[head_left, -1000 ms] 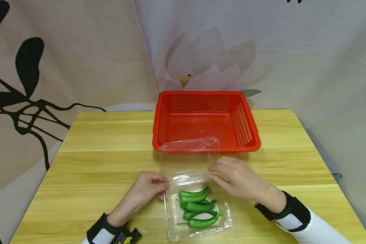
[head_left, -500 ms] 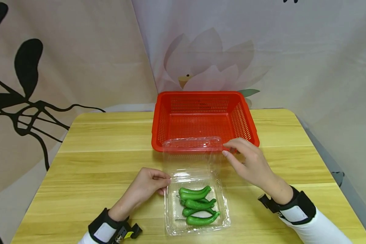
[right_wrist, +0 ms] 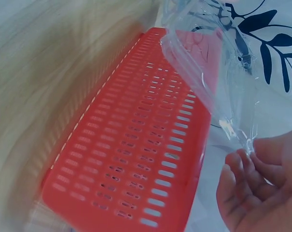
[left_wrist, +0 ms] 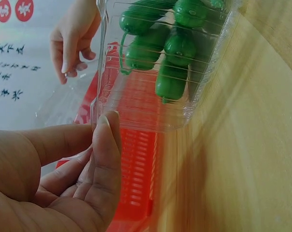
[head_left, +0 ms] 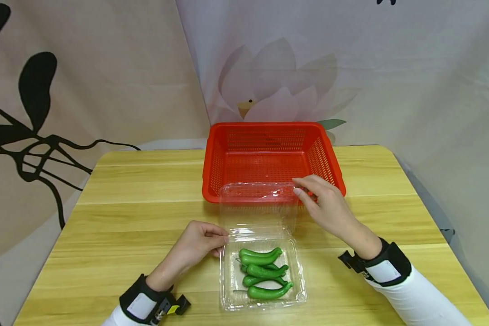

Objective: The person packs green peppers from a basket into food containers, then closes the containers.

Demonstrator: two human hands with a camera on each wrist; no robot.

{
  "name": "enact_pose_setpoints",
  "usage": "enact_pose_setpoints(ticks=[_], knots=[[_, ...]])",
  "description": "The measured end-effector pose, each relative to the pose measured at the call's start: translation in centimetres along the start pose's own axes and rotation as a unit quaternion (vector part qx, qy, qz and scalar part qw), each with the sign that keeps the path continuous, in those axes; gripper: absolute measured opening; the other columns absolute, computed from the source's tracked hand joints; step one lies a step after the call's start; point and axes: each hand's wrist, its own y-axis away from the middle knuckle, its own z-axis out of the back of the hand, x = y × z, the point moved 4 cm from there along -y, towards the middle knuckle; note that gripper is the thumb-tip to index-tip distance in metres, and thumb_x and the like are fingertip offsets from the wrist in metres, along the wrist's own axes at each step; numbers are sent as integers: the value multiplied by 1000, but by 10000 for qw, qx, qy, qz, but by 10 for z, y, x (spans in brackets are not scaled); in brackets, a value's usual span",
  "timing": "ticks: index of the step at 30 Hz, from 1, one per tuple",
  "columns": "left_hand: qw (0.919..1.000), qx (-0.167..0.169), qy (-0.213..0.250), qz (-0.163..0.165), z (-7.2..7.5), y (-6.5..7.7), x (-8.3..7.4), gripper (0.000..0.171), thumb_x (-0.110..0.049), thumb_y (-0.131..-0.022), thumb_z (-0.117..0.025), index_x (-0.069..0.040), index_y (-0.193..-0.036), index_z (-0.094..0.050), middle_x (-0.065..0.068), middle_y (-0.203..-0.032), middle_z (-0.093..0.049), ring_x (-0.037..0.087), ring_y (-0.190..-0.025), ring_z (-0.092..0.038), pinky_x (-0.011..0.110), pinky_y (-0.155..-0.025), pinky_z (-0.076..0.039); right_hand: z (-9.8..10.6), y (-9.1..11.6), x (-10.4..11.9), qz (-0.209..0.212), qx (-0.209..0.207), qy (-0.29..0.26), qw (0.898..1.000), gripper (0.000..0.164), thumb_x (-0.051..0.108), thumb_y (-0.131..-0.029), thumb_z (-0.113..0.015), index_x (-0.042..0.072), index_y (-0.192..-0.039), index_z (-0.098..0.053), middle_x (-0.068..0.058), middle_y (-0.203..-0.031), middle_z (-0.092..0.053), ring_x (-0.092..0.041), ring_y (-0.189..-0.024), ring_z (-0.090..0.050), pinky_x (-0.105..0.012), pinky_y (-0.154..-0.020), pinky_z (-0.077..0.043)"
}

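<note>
A clear plastic clamshell box (head_left: 263,304) lies with its lid raised, and several green peppers (head_left: 267,271) rest in its base. My left hand (head_left: 199,243) pinches the box's left rim near the hinge between thumb and fingers; the left wrist view shows this hand (left_wrist: 73,174) gripping the plastic edge close up. At the lid's upper right corner, my right hand (head_left: 328,203) holds the clear lid (head_left: 257,215) between thumb and fingertips. The right wrist view has the lid (right_wrist: 232,96) running down to the pinching right hand (right_wrist: 261,181).
Behind the box stands a red plastic basket (head_left: 266,167) with slotted walls, its front rim overlapped by the raised lid. Everything sits on a wooden table (head_left: 146,194). A printed cloth (head_left: 411,81) hangs behind it.
My right hand has moved from near the hinge up along the lid to its upper right corner. The left hand keeps its hold, and the box has shifted slightly.
</note>
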Motion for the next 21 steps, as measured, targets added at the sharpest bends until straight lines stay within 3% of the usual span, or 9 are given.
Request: enact_pose_setpoints(ticks=[5,15,21], knots=[[10000,-45,-10,-88,0,-1,-1,21,1,-94,-75,14,-110,-73,22,-93,-75,14,-65,-66,29,-62,-62,4,3,1,62,-6,-19,10000,31,2,-95,-76,-1,-126,-73,-7,-107,-73,-11,-76,-58,-25,-59,-50],[9998,-207,24,-43,0,-6,4,18,2,-93,-75,13,-107,-74,22,-85,-73,15,-64,-65,29,-62,-61,12,11,9,-228,195,-406,9987,20,3,-97,-75,6,-117,-76,2,-103,-72,-9,-79,-60,-22,-65,-54],[9997,-229,18,-45,0,-9,4,18,2,-94,-73,14,-108,-74,21,-83,-73,16,-65,-65,30,-62,-61,20,19,19,10,112,-498,9987,18,-2,-92,-78,8,-108,-76,6,-99,-72,-7,-78,-59,-17,-67,-51]])
